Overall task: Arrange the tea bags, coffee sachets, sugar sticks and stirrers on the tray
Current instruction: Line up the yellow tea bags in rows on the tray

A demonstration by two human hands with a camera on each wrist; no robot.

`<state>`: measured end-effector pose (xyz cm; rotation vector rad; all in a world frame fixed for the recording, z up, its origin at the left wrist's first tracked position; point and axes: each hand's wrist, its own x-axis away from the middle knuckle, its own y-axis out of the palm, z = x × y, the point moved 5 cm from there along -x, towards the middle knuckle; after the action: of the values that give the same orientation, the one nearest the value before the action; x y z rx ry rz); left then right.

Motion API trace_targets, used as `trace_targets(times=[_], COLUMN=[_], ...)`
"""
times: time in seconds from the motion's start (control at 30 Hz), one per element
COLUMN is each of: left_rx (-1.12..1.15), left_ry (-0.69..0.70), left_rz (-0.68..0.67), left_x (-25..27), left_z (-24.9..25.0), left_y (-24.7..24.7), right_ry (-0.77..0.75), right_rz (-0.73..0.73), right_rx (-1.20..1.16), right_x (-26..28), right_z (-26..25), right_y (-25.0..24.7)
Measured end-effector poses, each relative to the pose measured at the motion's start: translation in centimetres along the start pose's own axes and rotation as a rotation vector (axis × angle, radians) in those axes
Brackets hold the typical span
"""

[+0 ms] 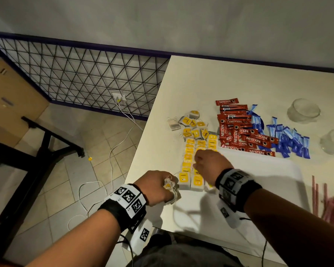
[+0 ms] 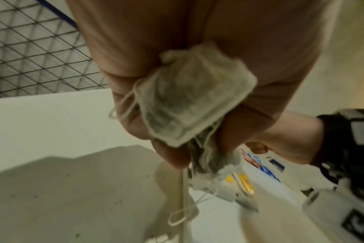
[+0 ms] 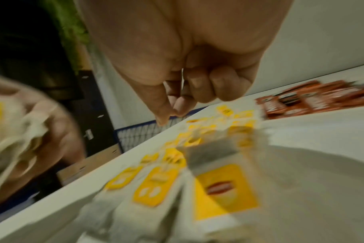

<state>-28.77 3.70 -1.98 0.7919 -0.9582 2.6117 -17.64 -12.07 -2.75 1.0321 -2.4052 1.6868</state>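
The right hand (image 3: 185, 92) hangs over the white table (image 3: 314, 92) with its fingers curled in, thumb tip against a fingertip. Below it lie rows of tea bags (image 3: 222, 189) with yellow tags (all blurry). Red coffee sachets (image 3: 314, 97) sit farther back. At the left edge, the left hand (image 3: 52, 134) holds crumpled tea bags.

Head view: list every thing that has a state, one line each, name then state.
Left hand: grips a bunch of tea bags.
Right hand: fingers curled above the rows; whether it pinches anything is unclear.
Rows of tea bags: laid flat, yellow tags up.
Coffee sachets: loose heap.
Sugar sticks: scattered.
Stirrers: lying in a bunch.
Two glass bowls: seem empty.
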Motion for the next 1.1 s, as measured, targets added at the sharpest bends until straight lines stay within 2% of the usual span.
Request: trace_targets(times=[0.07,0.13,0.23,0.33,0.47,0.63,0.7,0.97,1.03,1.1], left_rx=[-0.095,-0.221,-0.414,-0.481,-0.492,-0.482,-0.479,-0.466,-0.453,-0.388], left_ry=[0.04,0.097,0.146,0.15,0.139,0.116,0.114,0.082,0.105,0.101], left_rz=[-0.049,-0.075,-0.07,-0.061,-0.076,-0.072,-0.058,-0.064,-0.044,-0.013], left_x=[-0.5,-1.1,-1.8,-2.3,-2.7,-3.0,-3.1,-2.8,-2.7,-2.4], left_z=[0.4,1.0,1.3,1.1,1.5,1.5,1.2,0.9,1.4,1.7], left_y=[1.2,2.3,3.5,4.1,4.3,4.0,3.9,4.1,3.7,2.9], right_ry=[0.013,-0.04,-0.127,-0.155,-0.226,-0.058,-0.04,-0.121,-0.156,-0.126], right_rz=[0.065,0.102,0.107,0.099,0.076,0.075,0.063,0.062,0.069,0.044], right_rx=[-0.094,-0.12,-0.049,-0.077,-0.133,-0.158,-0.162,-0.116,-0.136,-0.215], right_x=[0.7,1.9,3.2,3.5,4.0,4.0,3.6,2.8,2.7,2.9], right_z=[2.4,4.4,5.9,6.6,6.4,6.8,6.8,6.0,5.7,5.9], right_y=[-1.6,-2.1,-1.0,0.0,1.3,1.9,1.9,1.4,1.0,0.4])
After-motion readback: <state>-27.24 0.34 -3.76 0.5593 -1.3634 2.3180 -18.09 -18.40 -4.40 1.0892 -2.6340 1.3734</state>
